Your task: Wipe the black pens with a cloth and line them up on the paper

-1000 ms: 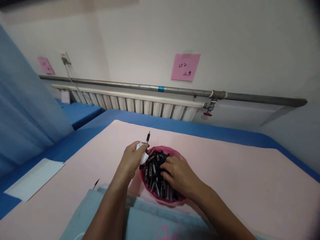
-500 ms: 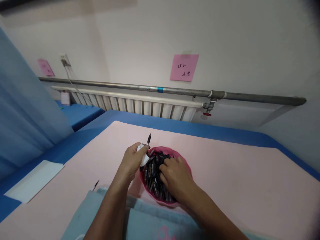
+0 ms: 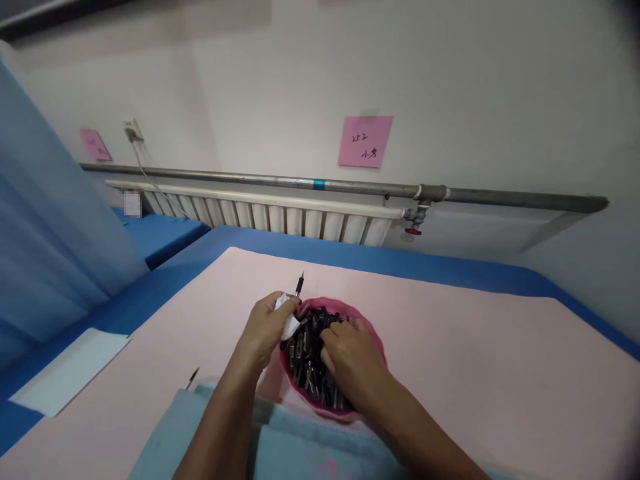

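A pen (image 3: 299,285) with a black grip and a silver tip sticks up from my left hand (image 3: 263,328). The same hand pinches a crumpled white tissue (image 3: 291,327) against it, at the left rim of a pink basket (image 3: 327,413). Many dark and clear pen caps or pen parts (image 3: 311,373) fill the basket. My right hand (image 3: 354,357) reaches in from the right with its fingers curled down among them. Its fingertips are hidden, so what it grips does not show.
Another pen (image 3: 193,377) lies left of my forearm, by a light blue cloth (image 3: 300,440). A white sheet (image 3: 70,370) rests at the left edge of the pink table cover (image 3: 475,360). Behind stand a radiator (image 3: 295,220) and a pipe with a red-handled valve (image 3: 413,231).
The whole view has shifted slightly, so things sit a little lower. My left hand still holds the pen and tissue; my right hand stays in the basket, with the parts around it slightly stirred.
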`<move>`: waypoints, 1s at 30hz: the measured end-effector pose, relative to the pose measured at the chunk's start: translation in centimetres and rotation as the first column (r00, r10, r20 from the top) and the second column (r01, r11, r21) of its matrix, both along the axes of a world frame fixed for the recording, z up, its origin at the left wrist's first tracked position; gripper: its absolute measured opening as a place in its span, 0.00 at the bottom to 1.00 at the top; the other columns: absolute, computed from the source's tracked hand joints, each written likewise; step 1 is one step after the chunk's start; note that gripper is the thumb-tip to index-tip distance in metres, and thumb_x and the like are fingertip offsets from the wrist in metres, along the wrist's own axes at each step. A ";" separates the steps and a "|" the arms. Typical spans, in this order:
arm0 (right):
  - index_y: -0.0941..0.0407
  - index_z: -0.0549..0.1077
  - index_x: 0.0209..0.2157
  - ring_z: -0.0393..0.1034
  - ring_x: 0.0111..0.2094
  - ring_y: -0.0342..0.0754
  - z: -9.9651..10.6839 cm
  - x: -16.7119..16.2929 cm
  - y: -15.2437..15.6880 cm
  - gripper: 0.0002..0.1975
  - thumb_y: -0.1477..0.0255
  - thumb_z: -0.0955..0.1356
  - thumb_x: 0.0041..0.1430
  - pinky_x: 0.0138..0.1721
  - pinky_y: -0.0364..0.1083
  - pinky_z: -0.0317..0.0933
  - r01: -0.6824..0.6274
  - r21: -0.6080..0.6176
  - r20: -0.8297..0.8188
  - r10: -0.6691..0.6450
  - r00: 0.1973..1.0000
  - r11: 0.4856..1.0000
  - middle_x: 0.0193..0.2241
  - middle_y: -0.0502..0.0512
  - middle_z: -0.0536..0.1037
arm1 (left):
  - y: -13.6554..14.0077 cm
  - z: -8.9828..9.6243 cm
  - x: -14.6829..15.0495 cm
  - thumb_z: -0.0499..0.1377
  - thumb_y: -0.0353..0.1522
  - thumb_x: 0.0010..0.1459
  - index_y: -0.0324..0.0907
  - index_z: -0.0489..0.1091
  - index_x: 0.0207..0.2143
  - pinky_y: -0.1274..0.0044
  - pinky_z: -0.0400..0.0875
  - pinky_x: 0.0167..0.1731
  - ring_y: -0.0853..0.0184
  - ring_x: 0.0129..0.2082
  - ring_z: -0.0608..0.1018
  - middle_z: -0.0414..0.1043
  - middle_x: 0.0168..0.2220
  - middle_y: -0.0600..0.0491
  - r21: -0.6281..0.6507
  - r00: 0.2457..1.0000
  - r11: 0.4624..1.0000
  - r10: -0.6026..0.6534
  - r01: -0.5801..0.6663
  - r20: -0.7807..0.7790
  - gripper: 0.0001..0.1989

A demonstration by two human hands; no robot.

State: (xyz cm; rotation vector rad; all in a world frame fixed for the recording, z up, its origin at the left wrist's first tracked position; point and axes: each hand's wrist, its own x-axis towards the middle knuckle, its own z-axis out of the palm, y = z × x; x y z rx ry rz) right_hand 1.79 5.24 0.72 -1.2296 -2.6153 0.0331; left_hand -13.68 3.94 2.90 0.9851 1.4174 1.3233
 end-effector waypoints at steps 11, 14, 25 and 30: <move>0.56 0.71 0.24 0.62 0.22 0.42 1.8 2.6 2.9 0.03 0.75 0.66 0.43 0.25 0.41 0.55 -0.105 -0.567 -0.803 -0.520 0.292 0.817 0.19 0.45 0.71 | -0.2 -0.7 1.8 0.58 0.37 0.48 0.39 0.63 0.21 0.81 0.51 0.18 0.76 0.15 0.60 0.60 0.16 0.61 -0.064 0.976 0.976 -0.201 0.207 0.086 0.11; 0.56 0.70 0.23 0.57 0.17 0.39 1.5 2.7 3.3 0.04 0.76 0.68 0.39 0.21 0.40 0.51 -0.260 -0.617 -0.779 -0.625 0.062 0.743 0.15 0.43 0.67 | -0.2 -0.5 2.1 0.58 0.37 0.48 0.39 0.64 0.22 0.81 0.52 0.18 0.76 0.16 0.61 0.60 0.17 0.60 -0.076 0.967 0.968 -0.232 0.240 0.103 0.10; 0.57 0.74 0.28 0.60 0.18 0.38 0.9 2.4 3.6 0.10 0.75 0.69 0.37 0.21 0.40 0.55 -0.412 -0.621 -0.727 -0.687 -0.015 0.666 0.18 0.46 0.71 | -0.6 -0.2 2.8 0.57 0.39 0.50 0.39 0.63 0.22 0.81 0.51 0.20 0.76 0.17 0.60 0.60 0.17 0.60 -0.075 0.945 0.942 -0.324 0.327 0.043 0.12; 0.59 0.77 0.29 0.62 0.20 0.39 0.7 2.5 3.6 0.09 0.73 0.70 0.40 0.23 0.40 0.56 -0.401 -0.650 -0.712 -0.702 0.024 0.645 0.20 0.49 0.72 | -0.7 -0.3 2.7 0.57 0.38 0.50 0.39 0.63 0.22 0.80 0.53 0.21 0.75 0.18 0.61 0.61 0.18 0.59 -0.069 0.945 0.943 -0.321 0.326 0.067 0.12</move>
